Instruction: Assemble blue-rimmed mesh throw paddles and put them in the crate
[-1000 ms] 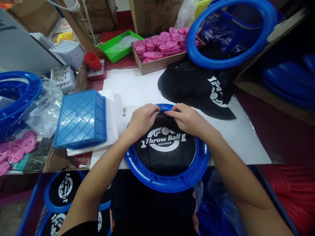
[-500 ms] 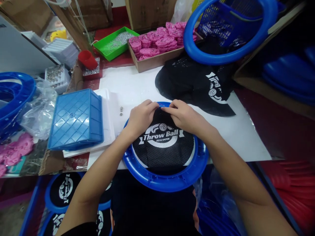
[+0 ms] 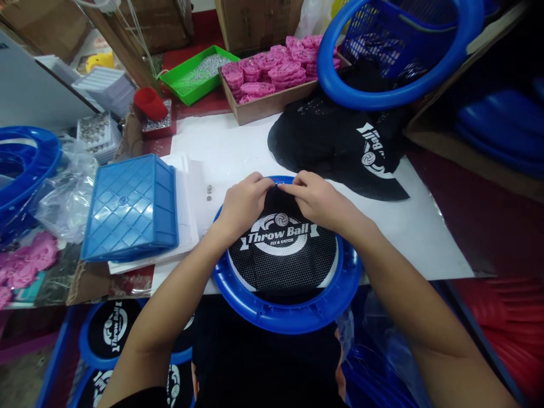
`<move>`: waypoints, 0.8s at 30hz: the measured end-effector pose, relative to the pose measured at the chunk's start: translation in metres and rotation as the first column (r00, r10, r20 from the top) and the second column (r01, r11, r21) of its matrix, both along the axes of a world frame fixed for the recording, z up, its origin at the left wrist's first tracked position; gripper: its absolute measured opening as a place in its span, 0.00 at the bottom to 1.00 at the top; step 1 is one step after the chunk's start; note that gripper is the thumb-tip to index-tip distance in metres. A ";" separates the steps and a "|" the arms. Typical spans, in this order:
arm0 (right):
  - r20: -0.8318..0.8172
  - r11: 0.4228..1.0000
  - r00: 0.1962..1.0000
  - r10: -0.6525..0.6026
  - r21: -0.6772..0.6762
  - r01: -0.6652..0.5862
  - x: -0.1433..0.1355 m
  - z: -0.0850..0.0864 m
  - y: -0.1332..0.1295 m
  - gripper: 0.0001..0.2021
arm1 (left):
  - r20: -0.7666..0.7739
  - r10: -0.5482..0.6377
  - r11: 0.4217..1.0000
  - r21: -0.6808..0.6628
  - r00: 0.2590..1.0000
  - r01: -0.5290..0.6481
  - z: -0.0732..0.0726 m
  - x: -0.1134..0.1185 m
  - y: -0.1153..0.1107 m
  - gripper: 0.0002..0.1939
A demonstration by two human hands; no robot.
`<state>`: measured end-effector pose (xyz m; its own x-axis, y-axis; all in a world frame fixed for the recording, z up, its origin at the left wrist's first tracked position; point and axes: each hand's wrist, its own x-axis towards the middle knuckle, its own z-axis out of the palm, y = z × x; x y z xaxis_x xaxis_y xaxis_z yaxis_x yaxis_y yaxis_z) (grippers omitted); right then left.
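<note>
On my feed, a glossy, ribbed blue bin (image 3: 127,207) borders white paper (image 3: 225,141). The left hand (image 3: 243,203) touches the far rim of a smooth blue ring (image 3: 289,320), its perforated black mesh (image 3: 283,269) inside, overhanging the paper's near edge. The right hand (image 3: 321,198) meets that rim too; I can't tell whether either is clamped. Limp black fabric (image 3: 327,141) lies beyond.

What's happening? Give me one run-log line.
left grip: at far rim of blue ring | right grip: at same rim | black mesh: inside ring, reading "Throw Ball" | blue bin: left of ring
</note>
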<state>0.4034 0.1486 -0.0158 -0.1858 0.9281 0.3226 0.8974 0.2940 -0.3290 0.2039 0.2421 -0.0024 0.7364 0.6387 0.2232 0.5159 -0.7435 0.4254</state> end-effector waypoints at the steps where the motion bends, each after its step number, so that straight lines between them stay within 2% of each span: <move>1: 0.006 1.000 1.000 0.000 -0.001 0.000 0.000 0.000 0.000 0.23 | -0.001 0.002 1.000 0.000 1.000 -0.002 0.000 0.000 0.000 0.15; 18: 0.068 0.999 0.997 -0.040 -0.010 0.041 -0.005 -0.002 0.005 0.22 | -0.080 0.058 0.998 0.040 0.995 -0.055 -0.005 0.005 0.000 0.17; 24: 0.049 0.999 0.998 -0.038 0.006 0.038 -0.003 -0.006 0.006 0.22 | -0.081 0.037 0.997 0.066 0.996 -0.031 -0.009 0.004 0.001 0.17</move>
<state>0.4005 0.1549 -0.0214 -0.1662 0.9332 0.3185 0.9230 0.2609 -0.2828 0.2084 0.2432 -0.0111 0.7321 0.6498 0.2045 0.5724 -0.7495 0.3324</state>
